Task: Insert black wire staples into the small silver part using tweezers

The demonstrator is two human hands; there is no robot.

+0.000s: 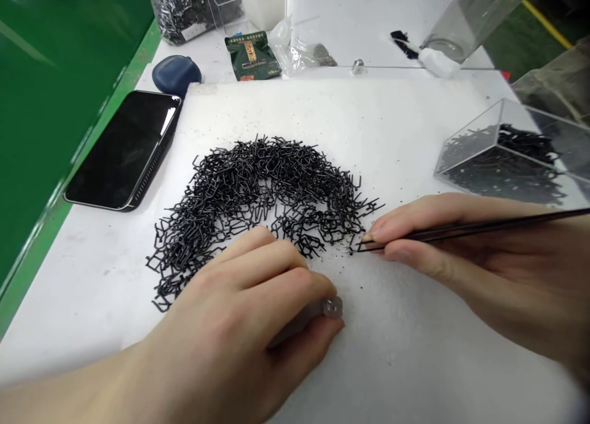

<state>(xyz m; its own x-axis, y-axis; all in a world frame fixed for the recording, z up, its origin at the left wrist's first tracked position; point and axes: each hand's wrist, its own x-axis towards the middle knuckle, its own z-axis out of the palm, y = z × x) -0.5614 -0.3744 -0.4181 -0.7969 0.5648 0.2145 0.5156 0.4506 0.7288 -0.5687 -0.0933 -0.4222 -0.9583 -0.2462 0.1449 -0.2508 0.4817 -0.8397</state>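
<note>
My left hand [249,307] is closed around a small greyish translucent piece with tiny holes in its end face [332,307]; most of that piece is hidden in the fingers. Black tweezers [442,230] are pinched in my right hand [465,252], their tips down at the right end of the pile. A tiny dark bit [351,250] lies at the tips; I cannot tell whether they grip it. In front of both hands, a curved heap of small bent black wire pieces [262,172] spreads over the white work surface [382,350].
A clear box of black pieces [502,153] stands at the right. Far left lie a black phone [126,147] and a dark blue rounded object [176,74]. At the back are a green packet [252,56], a plastic bag of dark pieces [184,12] and a clear cylinder [474,18].
</note>
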